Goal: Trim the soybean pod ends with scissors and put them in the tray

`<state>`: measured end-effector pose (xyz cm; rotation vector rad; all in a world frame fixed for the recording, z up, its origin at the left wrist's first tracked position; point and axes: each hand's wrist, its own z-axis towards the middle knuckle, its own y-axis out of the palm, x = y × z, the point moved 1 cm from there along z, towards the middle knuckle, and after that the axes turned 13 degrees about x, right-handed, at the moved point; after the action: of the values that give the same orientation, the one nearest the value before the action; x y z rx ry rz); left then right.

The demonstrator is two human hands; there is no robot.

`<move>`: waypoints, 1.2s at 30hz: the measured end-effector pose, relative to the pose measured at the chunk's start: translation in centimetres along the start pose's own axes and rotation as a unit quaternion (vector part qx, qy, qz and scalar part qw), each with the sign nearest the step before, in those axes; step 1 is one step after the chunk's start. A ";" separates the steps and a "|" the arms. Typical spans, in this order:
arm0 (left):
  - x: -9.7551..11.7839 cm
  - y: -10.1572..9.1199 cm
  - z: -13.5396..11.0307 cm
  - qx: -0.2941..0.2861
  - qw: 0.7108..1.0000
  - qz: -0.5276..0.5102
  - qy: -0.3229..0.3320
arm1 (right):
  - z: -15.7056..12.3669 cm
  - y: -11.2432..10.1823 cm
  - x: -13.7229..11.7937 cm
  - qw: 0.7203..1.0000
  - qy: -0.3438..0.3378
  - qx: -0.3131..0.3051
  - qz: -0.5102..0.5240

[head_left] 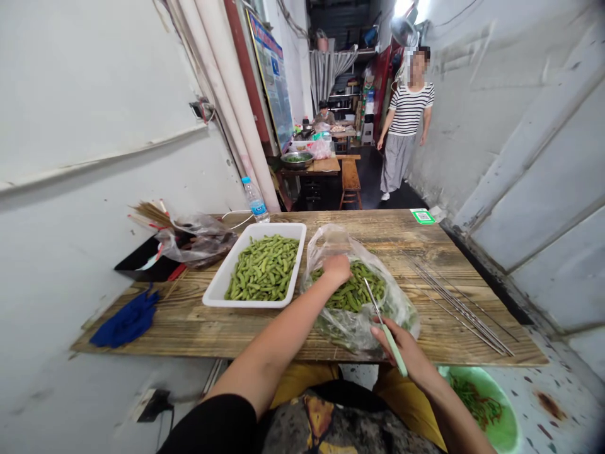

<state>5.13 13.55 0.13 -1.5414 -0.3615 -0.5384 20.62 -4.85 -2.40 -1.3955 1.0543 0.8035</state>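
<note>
My left hand (pixel 336 269) reaches into a clear plastic bag (pixel 399 302) lying open on the wooden table. Its fingers are curled down against the green edamame pods (pixel 347 296) inside, and whatever they grip is hidden. In my right hand (pixel 401 350), at the bag's near right side, are scissors (pixel 394 353) with a pale green handle. Their metal blades point up and away over the pods, and the handle loops are seen almost edge-on. Left of the bag stands a white plastic tray (pixel 215 296) holding a heap of edamame pods (pixel 265 268).
Long metal skewers (pixel 460 309) lie at the table's right. To the left are a blue cloth (pixel 125 318), a black box (pixel 137 261) with sticks and a water bottle (pixel 255 202). A green basin (pixel 505 416) sits below right. Farther back, a person (pixel 409 120) stands in the aisle.
</note>
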 end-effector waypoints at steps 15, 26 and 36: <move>-1.6 -3.4 -4.7 -0.092 0.970 -0.225 0.001 | 0.6 0.5 -1.2 1.000 -0.009 -0.011 0.008; -1.8 -3.5 -5.4 -0.110 0.957 -0.267 -0.021 | 0.4 0.4 -1.6 1.000 0.021 -0.015 0.011; -1.6 -3.1 -6.3 -0.131 0.936 -0.324 -0.048 | 0.5 1.6 -0.9 0.984 0.095 -0.062 0.139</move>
<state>1.45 7.58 1.77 -1.6980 -0.9212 -1.0598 18.91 -4.12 -2.21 -1.4707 1.3902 0.9650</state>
